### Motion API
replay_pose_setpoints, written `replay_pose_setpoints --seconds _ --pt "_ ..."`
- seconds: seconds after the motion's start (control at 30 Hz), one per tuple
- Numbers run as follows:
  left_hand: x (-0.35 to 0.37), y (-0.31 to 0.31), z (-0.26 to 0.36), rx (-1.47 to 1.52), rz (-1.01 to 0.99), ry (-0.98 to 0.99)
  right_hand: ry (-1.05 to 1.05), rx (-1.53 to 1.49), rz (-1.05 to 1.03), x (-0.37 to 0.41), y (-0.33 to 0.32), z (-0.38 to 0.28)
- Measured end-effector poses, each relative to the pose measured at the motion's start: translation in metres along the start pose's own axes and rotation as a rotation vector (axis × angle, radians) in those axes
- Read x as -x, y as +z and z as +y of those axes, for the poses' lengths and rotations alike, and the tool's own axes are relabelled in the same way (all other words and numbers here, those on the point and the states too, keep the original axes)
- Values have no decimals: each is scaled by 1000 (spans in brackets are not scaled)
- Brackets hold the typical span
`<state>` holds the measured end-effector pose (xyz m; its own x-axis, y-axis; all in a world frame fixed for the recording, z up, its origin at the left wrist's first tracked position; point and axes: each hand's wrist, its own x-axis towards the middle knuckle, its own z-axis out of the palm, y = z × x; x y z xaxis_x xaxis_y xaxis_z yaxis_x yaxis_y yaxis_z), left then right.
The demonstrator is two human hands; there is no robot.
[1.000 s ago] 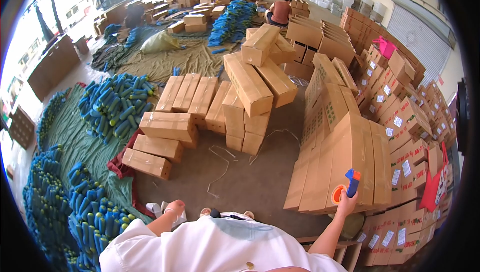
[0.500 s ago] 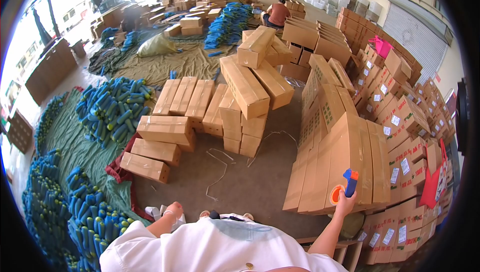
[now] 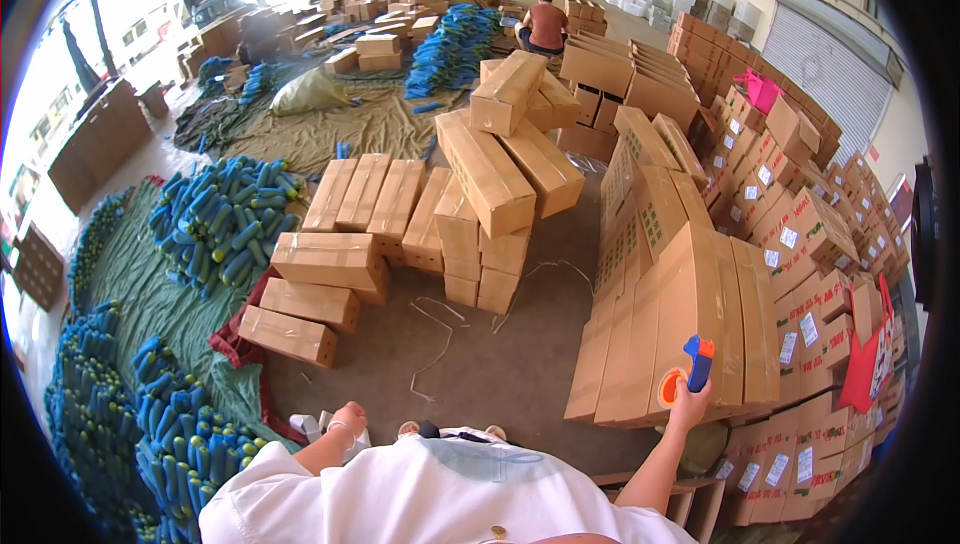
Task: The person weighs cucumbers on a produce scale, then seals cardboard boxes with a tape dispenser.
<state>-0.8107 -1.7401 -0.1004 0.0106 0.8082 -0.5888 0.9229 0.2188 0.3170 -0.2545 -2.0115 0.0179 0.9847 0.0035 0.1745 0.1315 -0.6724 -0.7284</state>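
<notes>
My right hand is wrapped round a blue and orange tape dispenser, held up beside a row of upright flattened cartons. Low on the left, my left hand has its fingers curled; too little shows to tell whether anything is in them. White objects lie near it. Closed, taped boxes rest on the floor ahead, and more boxes are stacked beyond them.
Piles of blue-wrapped green vegetables lie on a green cloth at the left. Labelled cartons are stacked along the right, with a red bag. Another person sits farther back. Loose strapping is on the floor.
The other person in the background has straightened up and shifted slightly left. My hands stay in nearly the same place, the tape dispenser still in my right.
</notes>
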Motion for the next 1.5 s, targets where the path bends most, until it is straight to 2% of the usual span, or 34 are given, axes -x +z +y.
replay_pose_setpoints --seconds 0.4,0.9,0.97,1.5 --pt "-4 4 -4 2 10 -37 0 13 -14 2 -2 -5" --pt "1 2 -1 36 51 -44 -63 48 87 -1 6 7" --pt "2 2 -3 37 77 -33 -6 31 2 2 1 0" --pt "-4 11 -15 44 85 -38 -21 -10 -17 0 -1 -1"
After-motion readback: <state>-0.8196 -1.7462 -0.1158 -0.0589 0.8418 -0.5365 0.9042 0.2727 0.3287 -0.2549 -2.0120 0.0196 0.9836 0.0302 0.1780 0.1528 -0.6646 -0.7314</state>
